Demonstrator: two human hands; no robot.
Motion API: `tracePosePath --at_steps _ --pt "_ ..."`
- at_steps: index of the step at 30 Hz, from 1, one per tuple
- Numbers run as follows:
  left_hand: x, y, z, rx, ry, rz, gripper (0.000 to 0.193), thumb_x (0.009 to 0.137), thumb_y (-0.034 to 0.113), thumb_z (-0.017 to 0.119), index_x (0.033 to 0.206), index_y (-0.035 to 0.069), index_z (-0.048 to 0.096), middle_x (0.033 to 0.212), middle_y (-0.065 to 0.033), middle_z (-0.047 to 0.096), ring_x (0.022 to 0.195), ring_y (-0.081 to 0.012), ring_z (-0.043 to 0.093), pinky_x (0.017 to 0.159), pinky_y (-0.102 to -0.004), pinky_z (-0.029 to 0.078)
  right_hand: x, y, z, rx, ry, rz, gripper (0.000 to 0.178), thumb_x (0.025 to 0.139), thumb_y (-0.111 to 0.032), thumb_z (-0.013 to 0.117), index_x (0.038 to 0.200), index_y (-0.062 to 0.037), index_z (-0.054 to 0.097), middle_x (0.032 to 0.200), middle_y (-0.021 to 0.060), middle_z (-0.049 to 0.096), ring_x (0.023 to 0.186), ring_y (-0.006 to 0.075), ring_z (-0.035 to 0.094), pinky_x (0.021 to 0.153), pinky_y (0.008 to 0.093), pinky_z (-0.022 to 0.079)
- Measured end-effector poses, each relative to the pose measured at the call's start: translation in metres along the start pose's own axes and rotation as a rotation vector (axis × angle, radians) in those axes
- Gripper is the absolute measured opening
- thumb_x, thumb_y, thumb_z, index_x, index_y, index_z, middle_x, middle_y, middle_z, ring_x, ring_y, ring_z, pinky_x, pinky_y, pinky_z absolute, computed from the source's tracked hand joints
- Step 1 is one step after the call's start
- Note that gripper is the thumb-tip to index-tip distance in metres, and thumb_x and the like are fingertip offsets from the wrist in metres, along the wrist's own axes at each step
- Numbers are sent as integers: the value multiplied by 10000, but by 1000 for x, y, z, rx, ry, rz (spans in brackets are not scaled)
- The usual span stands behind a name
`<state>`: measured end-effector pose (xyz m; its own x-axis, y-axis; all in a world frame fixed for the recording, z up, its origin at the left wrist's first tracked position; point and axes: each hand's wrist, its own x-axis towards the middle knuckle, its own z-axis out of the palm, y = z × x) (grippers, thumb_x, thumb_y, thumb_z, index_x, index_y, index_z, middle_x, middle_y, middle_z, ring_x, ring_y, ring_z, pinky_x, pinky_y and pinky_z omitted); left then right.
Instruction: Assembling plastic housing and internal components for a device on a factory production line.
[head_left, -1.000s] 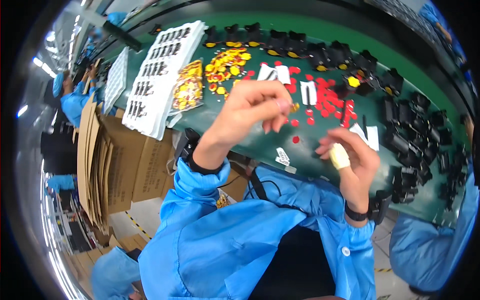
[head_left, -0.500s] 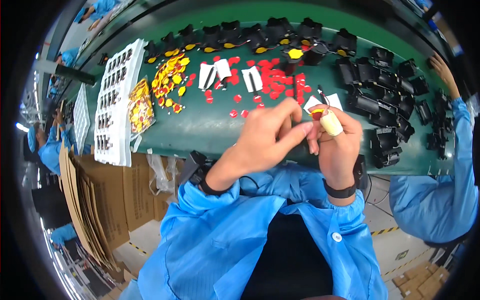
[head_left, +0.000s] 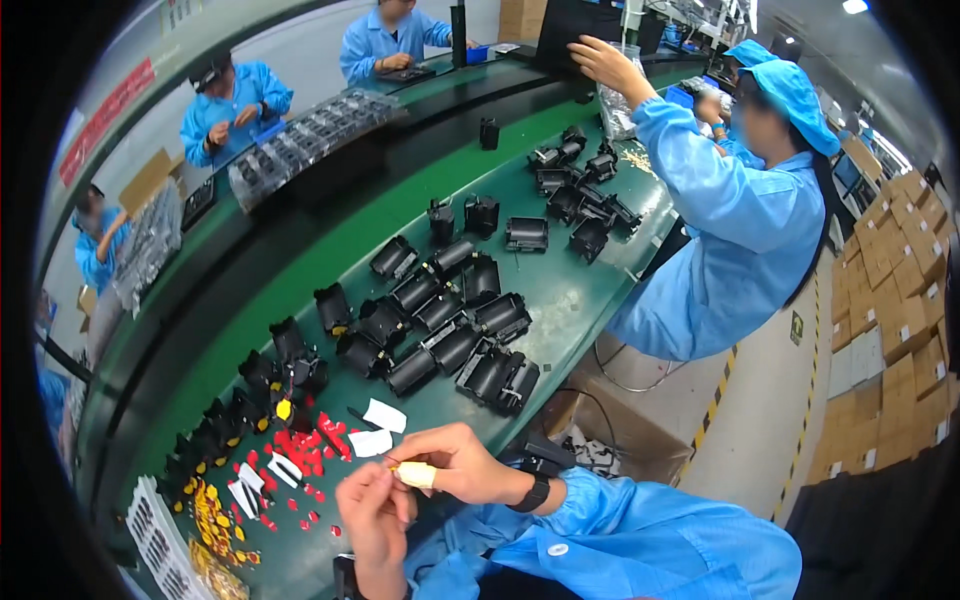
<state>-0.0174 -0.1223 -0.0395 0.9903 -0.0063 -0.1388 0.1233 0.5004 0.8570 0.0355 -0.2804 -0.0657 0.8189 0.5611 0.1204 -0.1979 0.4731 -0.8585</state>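
My left hand (head_left: 375,508) and my right hand (head_left: 455,464) meet at the front edge of the green table, fingertips pinched together. A pale yellow cover (head_left: 418,474) wraps one finger of my right hand. Between the fingertips a sliver of a small yellow disc (head_left: 394,466) shows; fingers hide most of it, and what the left fingertips grip is unclear. Just beyond lie white paper pieces (head_left: 384,415), with scattered red discs (head_left: 298,448) to their left. Farther left is a heap of yellow discs (head_left: 208,518).
Black plastic housings (head_left: 440,340) crowd the table ahead; more black parts with yellow discs (head_left: 222,425) line its far left. A white tray (head_left: 158,535) and a bag of yellow pieces (head_left: 215,572) sit lower left. At right a co-worker (head_left: 735,220) reaches over the table. A cardboard box (head_left: 640,440) stands below.
The view has swung to the right, bringing the co-worker and walkway into sight. My left hand, apart and over the table before, now pinches at the right hand's fingertips.
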Motion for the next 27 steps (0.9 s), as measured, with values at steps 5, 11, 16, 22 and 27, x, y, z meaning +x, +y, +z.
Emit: tracePosePath --at_steps 5,11,16,22,27 --pt "-2 0 6 74 50 17 245 963 129 569 772 -25 574 515 -68 521 389 -107 435 384 -237 287 -8 6 -4 3 -62 -81 244 899 -26 702 1131 41 669 994 61 666 892 120 638 765 264 519" --pt "-9 -2 5 234 113 136 119 922 52 625 826 -15 602 603 -34 564 471 -69 469 438 -202 292 -5 1 0 34 -44 37 238 943 -72 650 1162 14 611 960 56 669 793 90 634 676 240 513" --pt "-18 -2 -3 462 168 167 113 943 64 628 850 8 594 682 1 591 518 -38 475 476 -195 325 1 0 10 -1 -51 107 131 988 -94 559 1097 -23 552 809 19 629 650 73 597 547 216 467" --pt "-36 18 3 774 191 348 108 934 63 625 884 -31 639 707 -45 650 602 -76 576 563 -223 438 1 8 24 -21 -83 263 174 978 -104 603 1107 10 577 810 80 662 664 137 654 565 251 522" --pt "-37 13 -9 694 119 412 83 932 33 618 982 -34 618 750 -60 652 648 -88 597 585 -249 466 -2 10 25 -105 9 170 142 958 -72 615 1010 54 653 810 124 692 621 153 650 531 265 519"
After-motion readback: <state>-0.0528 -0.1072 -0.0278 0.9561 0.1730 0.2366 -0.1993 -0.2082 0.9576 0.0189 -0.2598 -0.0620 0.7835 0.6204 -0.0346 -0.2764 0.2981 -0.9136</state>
